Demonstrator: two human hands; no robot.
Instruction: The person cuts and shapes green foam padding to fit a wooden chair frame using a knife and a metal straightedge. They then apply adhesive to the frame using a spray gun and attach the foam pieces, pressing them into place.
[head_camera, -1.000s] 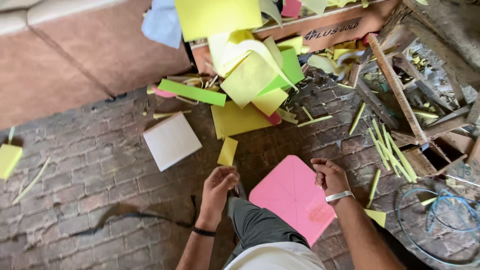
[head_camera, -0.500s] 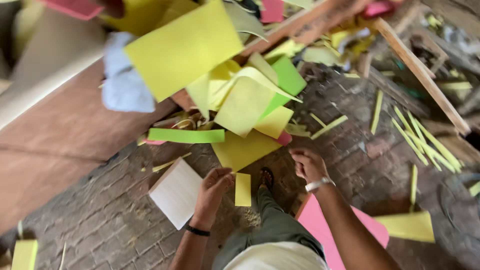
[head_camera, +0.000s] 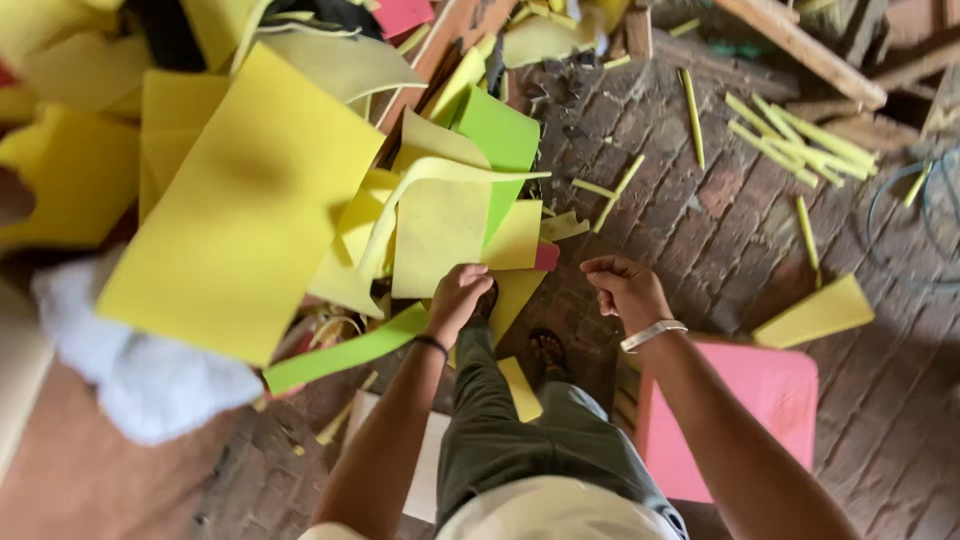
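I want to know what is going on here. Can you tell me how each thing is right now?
Left hand: closed, gripping the pale yellow foam sheet.
Right hand: loosely curled, holding nothing.
Pale yellow foam sheet: lifted at its lower edge.
Big yellow foam sheet: tilted, atop the pile.
Green foam sheet: propped up in the pile.
Pink foam sheet: flat on the brick floor.
Green strip: lying loose.
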